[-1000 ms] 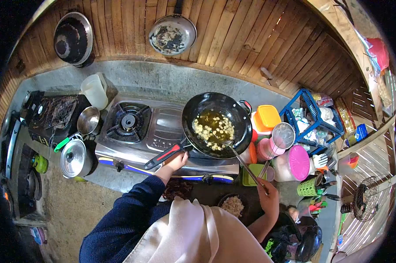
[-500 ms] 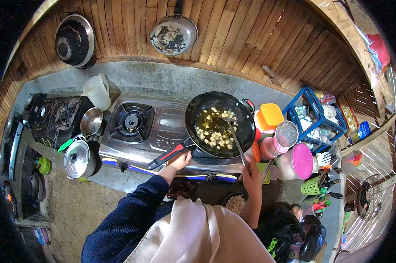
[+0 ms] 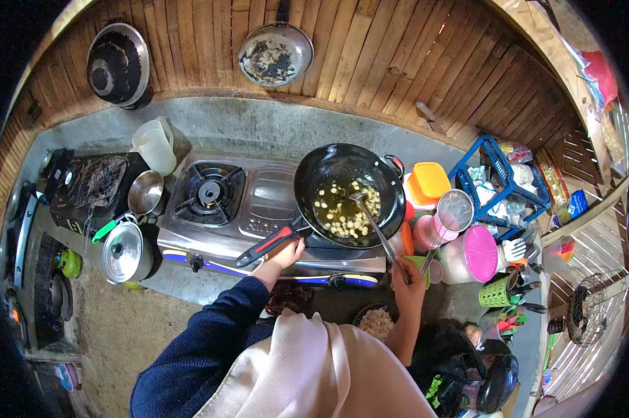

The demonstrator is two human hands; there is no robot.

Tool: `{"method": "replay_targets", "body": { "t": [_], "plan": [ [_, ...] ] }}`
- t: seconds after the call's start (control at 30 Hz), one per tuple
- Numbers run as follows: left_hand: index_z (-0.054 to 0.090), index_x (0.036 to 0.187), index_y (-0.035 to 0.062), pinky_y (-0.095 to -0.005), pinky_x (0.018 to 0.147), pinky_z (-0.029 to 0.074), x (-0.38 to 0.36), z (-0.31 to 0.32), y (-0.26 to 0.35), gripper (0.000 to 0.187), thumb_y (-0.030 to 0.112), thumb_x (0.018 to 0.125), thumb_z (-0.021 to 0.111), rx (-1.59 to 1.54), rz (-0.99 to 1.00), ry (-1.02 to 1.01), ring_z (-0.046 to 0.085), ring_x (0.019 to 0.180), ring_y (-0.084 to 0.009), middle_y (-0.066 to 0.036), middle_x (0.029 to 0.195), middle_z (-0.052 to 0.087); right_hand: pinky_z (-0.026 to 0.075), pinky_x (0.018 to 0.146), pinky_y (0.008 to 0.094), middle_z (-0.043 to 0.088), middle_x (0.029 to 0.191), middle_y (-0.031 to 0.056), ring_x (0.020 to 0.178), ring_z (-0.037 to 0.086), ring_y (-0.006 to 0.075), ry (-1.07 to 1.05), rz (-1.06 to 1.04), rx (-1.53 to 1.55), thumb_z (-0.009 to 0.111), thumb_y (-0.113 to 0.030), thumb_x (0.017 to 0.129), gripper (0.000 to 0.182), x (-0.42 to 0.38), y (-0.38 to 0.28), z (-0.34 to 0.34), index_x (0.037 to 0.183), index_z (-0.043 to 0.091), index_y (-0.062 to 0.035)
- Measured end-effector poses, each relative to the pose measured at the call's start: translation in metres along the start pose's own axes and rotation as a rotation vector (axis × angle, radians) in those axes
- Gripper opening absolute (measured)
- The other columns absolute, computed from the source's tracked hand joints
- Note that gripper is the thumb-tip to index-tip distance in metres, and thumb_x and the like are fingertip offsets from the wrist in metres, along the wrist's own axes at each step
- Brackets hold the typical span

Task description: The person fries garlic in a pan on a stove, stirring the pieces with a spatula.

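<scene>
A black wok (image 3: 321, 167) sits on the right side of the steel gas stove (image 3: 265, 191), with oil and many small pale pieces (image 3: 348, 226) in it. My left hand (image 3: 285, 255) is closed at the wok's black and red handle (image 3: 267, 245), its fingers partly hidden under it. In my right hand (image 3: 406, 280) is the upper end of a long metal spatula (image 3: 377, 228); its head lies among the pieces at the right of the wok.
Left of the wok is a bare burner (image 3: 208, 194). A lidded pot (image 3: 124, 254), small saucepan (image 3: 146, 193) and pitcher (image 3: 154, 146) stand farther left. Close on the right are a strainer (image 3: 455, 211), pink-lidded tub (image 3: 480, 253), orange container (image 3: 431, 181) and blue rack (image 3: 499, 164).
The spatula head has shifted slightly down and left, and my right hand slightly right and down. The pieces in the oil have moved about. My left hand stays at the handle.
</scene>
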State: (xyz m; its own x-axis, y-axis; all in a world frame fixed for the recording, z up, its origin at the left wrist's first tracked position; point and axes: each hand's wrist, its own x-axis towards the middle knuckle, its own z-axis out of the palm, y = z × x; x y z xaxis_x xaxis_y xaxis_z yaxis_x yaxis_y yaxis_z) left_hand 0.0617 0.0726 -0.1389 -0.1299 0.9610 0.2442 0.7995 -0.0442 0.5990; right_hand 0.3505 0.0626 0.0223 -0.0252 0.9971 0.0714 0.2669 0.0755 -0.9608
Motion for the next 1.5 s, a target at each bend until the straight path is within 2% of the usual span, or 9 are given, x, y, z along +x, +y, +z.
{"method": "replay_targets", "body": {
  "t": [0.33, 0.47, 0.67, 0.73, 0.87, 0.93, 1.07, 1.23, 1.5],
  "plan": [
    [0.062, 0.078, 0.0044, -0.0429, 0.062, 0.045, 0.001, -0.004, 0.004, 0.036, 0.033, 0.085, 0.041, 0.041, -0.072, -0.075, 0.058, 0.066, -0.0343, -0.017, 0.074, 0.061, 0.037, 0.051, 0.0186, 0.056, 0.065, -0.0001, 0.055, 0.048, 0.004, 0.155, -0.168, -0.075, 0.061, -0.003, 0.077, 0.006, -0.019, -0.026, -0.032, 0.082, 0.061, 0.0004],
    [0.063, 0.079, 0.0053, -0.0426, 0.062, 0.046, 0.001, -0.003, 0.002, 0.039, 0.036, 0.086, 0.039, 0.034, -0.088, -0.101, 0.059, 0.067, -0.0344, -0.016, 0.075, 0.062, 0.038, 0.05, 0.019, 0.055, 0.063, 0.0004, 0.054, 0.047, 0.0041, 0.179, -0.13, -0.069, 0.061, -0.004, 0.078, 0.005, -0.025, -0.029, -0.039, 0.081, 0.061, 0.0005],
    [0.061, 0.083, 0.0048, -0.043, 0.064, 0.046, 0.001, -0.006, 0.005, 0.037, 0.035, 0.086, 0.039, 0.021, -0.075, -0.09, 0.059, 0.069, -0.0353, -0.018, 0.078, 0.061, 0.039, 0.051, 0.02, 0.056, 0.062, 0.0012, 0.054, 0.049, 0.0057, 0.146, -0.242, -0.141, 0.06, -0.005, 0.079, 0.006, -0.022, -0.027, -0.028, 0.081, 0.061, 0.0012],
    [0.061, 0.083, 0.0044, -0.0431, 0.064, 0.046, 0.002, -0.009, 0.007, 0.037, 0.034, 0.086, 0.039, 0.017, -0.081, -0.101, 0.059, 0.07, -0.0353, -0.018, 0.079, 0.061, 0.04, 0.055, 0.02, 0.057, 0.066, 0.0012, 0.059, 0.05, 0.0061, 0.107, -0.132, -0.098, 0.06, -0.005, 0.08, 0.007, -0.022, -0.027, -0.024, 0.084, 0.062, 0.001],
    [0.06, 0.084, 0.0033, -0.0432, 0.066, 0.046, 0.002, -0.005, 0.003, 0.037, 0.034, 0.086, 0.039, 0.057, -0.073, -0.138, 0.058, 0.072, -0.0351, -0.018, 0.079, 0.061, 0.04, 0.059, 0.0195, 0.058, 0.071, 0.0007, 0.065, 0.051, 0.0057, 0.107, -0.183, -0.082, 0.06, -0.006, 0.08, 0.009, -0.011, -0.006, -0.01, 0.086, 0.062, 0.0003],
    [0.061, 0.084, 0.0031, -0.043, 0.066, 0.046, 0.003, -0.008, 0.006, 0.037, 0.033, 0.086, 0.04, 0.044, -0.069, -0.124, 0.058, 0.072, -0.0351, -0.019, 0.079, 0.06, 0.04, 0.061, 0.0191, 0.057, 0.074, -0.0002, 0.067, 0.05, 0.0054, 0.073, -0.075, -0.046, 0.06, -0.006, 0.08, 0.011, -0.005, 0.0, -0.003, 0.089, 0.062, -0.0005],
    [0.061, 0.084, 0.0032, -0.043, 0.066, 0.046, 0.002, -0.008, 0.007, 0.036, 0.033, 0.085, 0.04, 0.034, -0.057, -0.084, 0.058, 0.072, -0.0352, -0.019, 0.079, 0.06, 0.038, 0.059, 0.0185, 0.056, 0.075, -0.0013, 0.066, 0.048, 0.0047, 0.039, -0.091, 0.083, 0.057, -0.008, 0.082, 0.014, 0.01, 0.025, 0.017, 0.093, 0.062, -0.0014],
    [0.061, 0.077, 0.0034, -0.0429, 0.064, 0.045, 0.001, -0.003, 0.003, 0.035, 0.032, 0.084, 0.042, 0.023, -0.035, -0.043, 0.058, 0.066, -0.0339, -0.018, 0.072, 0.06, 0.037, 0.046, 0.0184, 0.058, 0.075, 0.0032, 0.049, 0.045, 0.004, -0.045, -0.113, 0.222, 0.054, -0.006, 0.082, 0.026, 0.018, 0.021, 0.037, 0.107, 0.057, -0.0007],
    [0.061, 0.082, 0.0041, -0.0425, 0.066, 0.046, 0.002, 0.002, -0.003, 0.033, 0.032, 0.083, 0.043, 0.043, -0.06, -0.082, 0.059, 0.071, -0.0329, -0.018, 0.077, 0.061, 0.037, 0.045, 0.0186, 0.058, 0.074, 0.0031, 0.048, 0.046, 0.0048, 0.033, -0.144, 0.224, 0.054, -0.006, 0.083, 0.027, 0.027, 0.037, 0.042, 0.11, 0.055, -0.0012]
  ]
}}
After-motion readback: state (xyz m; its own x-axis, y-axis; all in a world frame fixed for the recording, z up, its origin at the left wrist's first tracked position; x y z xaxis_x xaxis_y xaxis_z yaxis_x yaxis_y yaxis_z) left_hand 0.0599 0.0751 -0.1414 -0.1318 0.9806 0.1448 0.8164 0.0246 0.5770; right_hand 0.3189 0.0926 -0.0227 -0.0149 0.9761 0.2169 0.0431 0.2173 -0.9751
